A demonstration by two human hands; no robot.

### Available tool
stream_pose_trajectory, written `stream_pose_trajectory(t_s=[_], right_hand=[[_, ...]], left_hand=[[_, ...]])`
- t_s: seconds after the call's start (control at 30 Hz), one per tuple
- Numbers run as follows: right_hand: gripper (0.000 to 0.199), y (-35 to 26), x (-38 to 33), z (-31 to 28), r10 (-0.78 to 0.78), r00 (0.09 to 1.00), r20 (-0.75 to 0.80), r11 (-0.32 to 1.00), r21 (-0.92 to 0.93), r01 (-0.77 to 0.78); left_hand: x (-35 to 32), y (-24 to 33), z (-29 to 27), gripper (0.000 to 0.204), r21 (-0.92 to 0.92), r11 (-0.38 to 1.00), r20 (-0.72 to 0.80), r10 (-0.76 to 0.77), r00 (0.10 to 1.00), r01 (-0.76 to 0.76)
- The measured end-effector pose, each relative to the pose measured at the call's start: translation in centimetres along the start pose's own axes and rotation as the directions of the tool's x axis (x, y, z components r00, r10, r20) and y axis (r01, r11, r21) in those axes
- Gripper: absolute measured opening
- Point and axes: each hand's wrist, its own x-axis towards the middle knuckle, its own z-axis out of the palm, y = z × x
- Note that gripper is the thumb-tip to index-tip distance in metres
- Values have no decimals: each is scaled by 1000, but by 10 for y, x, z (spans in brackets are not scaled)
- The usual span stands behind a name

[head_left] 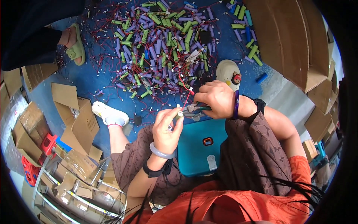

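My left hand [166,128] pinches a small cylindrical battery cell [180,113] between thumb and fingers, its pale end facing up. My fingers hide most of the cell's body. In my right hand [217,100] is a pair of pliers [192,108] with dark green grips, its metal jaws close beside the cell. A red wire [186,100] rises from near the cell's end toward a white connector [191,89]. Whether the jaws touch the wire cannot be made out. Beyond my hands spreads a heap of green and purple battery cells [158,46] with tangled red wires and white connectors.
A teal case [197,153] lies between my legs, below my hands. Loose cells [253,50] and a blue cell [262,78] lie to the right. Cardboard boxes stand at left [80,127] and right [278,41]. Another person's sandalled foot [76,44] is at far left.
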Motion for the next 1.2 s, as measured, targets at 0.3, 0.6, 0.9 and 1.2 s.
stream_pose_trajectory(t_s=[0.3, 0.6, 0.9, 1.2], right_hand=[[33, 1, 3, 0, -65, 998, -27, 998, -21, 64], [29, 6, -1, 6, -71, 997, -37, 997, -20, 70], [30, 1, -3, 16, -1, 986, -169, 989, -146, -24], [25, -6, -2, 6, 84, 976, -199, 989, -102, -106]], left_hand=[[0, 2, -1, 34, 48, 999, 12, 23, 1000, -24], [1, 2, -2, 26, 39, 999, 45, -1, 999, -1], [10, 3, -2, 20, -227, 820, 209, -485, 849, 525], [14, 11, -2, 29, -720, 56, 551, -560, 619, 692]])
